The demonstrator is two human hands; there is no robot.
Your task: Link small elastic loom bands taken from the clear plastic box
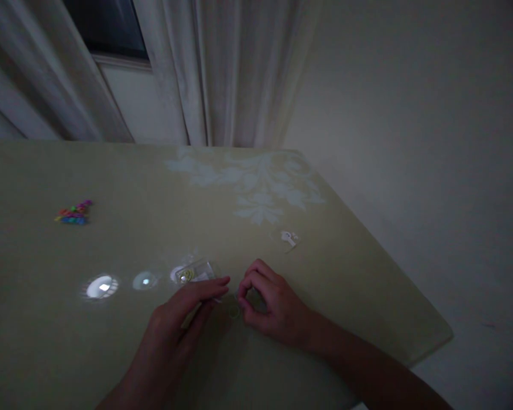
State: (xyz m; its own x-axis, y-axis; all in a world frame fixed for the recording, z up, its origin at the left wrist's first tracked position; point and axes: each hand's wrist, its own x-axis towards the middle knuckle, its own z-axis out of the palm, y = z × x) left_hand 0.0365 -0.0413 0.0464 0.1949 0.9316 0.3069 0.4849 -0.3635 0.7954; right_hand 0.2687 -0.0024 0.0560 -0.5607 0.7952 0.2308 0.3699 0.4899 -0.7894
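Note:
My left hand (177,319) is low over the table with its fingers and thumb drawn together. A small pale thing shows at its fingertips, too dim to name. Just beyond those fingers lies a clear plastic box (203,269) with a yellowish coiled thing (185,275) in it. My right hand (282,310) faces it, thumb and index finger in a pinch. What the pinch holds, if anything, is too small to make out. Between the two hands, a thin pale ring (234,312) appears near the tabletop.
Small, brightly coloured pieces (73,214) lie in a heap at the left of the table (123,336). Beyond my right hand is a small white object (289,239). Curtains (239,74) hang behind the table, and a wall (410,142) runs along its right side.

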